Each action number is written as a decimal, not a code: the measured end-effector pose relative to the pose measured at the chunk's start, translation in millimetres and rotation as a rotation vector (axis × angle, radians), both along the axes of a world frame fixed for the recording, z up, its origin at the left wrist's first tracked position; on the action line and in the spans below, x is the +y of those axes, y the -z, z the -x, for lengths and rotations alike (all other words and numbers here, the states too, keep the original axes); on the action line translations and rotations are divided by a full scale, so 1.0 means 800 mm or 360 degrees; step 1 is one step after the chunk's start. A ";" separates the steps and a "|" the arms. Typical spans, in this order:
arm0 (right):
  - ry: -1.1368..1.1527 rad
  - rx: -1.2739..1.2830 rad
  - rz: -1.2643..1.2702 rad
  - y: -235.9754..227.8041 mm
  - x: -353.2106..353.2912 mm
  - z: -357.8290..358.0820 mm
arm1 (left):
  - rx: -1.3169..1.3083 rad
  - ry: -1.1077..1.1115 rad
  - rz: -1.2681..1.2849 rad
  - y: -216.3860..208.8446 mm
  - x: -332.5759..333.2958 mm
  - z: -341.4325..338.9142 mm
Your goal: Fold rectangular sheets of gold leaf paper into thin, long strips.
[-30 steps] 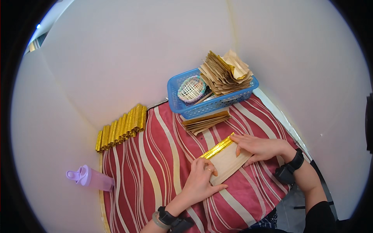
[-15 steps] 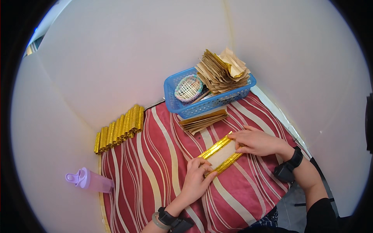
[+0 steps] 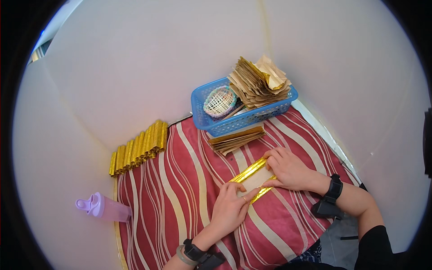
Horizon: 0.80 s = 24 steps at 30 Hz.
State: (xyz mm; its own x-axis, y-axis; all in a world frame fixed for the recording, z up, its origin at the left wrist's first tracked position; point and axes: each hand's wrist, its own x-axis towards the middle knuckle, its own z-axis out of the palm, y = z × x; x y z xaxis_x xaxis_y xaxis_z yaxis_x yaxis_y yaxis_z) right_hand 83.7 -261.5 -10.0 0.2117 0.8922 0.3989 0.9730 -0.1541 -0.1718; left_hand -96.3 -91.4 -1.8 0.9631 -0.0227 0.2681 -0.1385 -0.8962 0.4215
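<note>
A sheet of gold foil paper (image 3: 258, 179) lies on the striped red cloth (image 3: 148, 216) in front of me. Its two long edges are folded inward as shiny gold strips, with a pale band between them. My left hand (image 3: 228, 208) grips the near left end, thumb stretched along the lower strip and bent fingers on the upper one. At the far right end my right hand (image 3: 290, 168) has its fingers curled over the upper strip and its thumb pressed on the lower strip. The two thumbs nearly meet at the lower fold.
Beyond the paper stands a blue plastic basket (image 3: 225, 129) with a stack of brown and gold papers (image 3: 257, 87) and a small woven basket (image 3: 219, 101). Folded papers (image 3: 236, 140) lie before it. Gold paper rolls (image 3: 139, 147) are piled at far left, near a purple bottle (image 3: 110, 209).
My right thumb has moved inward along the lower strip toward the left thumb, and the right wrist has shifted slightly left. My left thumb has also slid up along that strip.
</note>
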 end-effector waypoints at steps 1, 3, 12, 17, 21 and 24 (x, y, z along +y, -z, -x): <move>0.0002 0.0000 0.0001 0.002 0.000 -0.001 | 0.0002 0.0015 -0.0060 -0.001 -0.001 0.000; 0.0006 -0.0059 -0.0061 0.007 0.000 -0.005 | 0.0018 0.0028 -0.0126 -0.005 -0.001 0.001; -0.0225 0.0051 0.0089 -0.010 -0.008 -0.025 | -0.0102 0.0137 -0.0249 0.000 0.009 0.002; -0.0316 0.0052 0.0043 -0.027 -0.010 -0.017 | -0.0298 -0.0004 -0.0496 -0.011 0.035 -0.001; -0.0512 0.0288 0.0094 -0.022 -0.008 -0.002 | -0.0417 -0.0287 -0.0609 -0.007 0.045 -0.001; -0.0726 0.0453 0.0095 -0.018 -0.004 0.010 | -0.0369 -0.0306 -0.0448 -0.003 0.042 -0.005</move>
